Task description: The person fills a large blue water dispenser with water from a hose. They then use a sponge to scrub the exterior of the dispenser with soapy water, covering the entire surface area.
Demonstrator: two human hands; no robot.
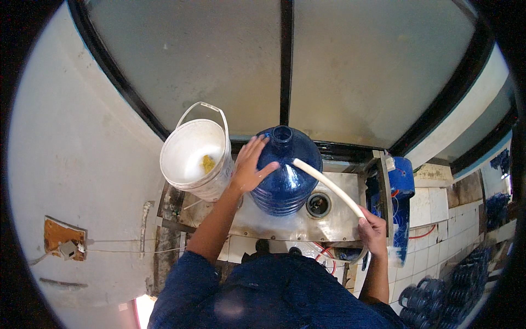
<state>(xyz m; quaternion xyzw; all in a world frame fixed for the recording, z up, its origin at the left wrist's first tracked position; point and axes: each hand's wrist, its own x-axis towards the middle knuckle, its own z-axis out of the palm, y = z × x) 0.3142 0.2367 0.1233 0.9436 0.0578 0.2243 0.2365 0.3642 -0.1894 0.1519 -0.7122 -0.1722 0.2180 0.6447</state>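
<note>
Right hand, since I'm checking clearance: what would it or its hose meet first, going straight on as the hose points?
Ahead of the right hand, the white hose would likely meet the blue bottle first, on its shoulder; depth is unclear.

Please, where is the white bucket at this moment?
In the head view, the white bucket is left of the big blue bottle, beside the left hand.

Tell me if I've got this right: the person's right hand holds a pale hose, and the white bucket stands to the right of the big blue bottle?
Not quite: the head view shows the white bucket standing to the left of the big blue bottle. The right hand does hold a pale hose.
</note>
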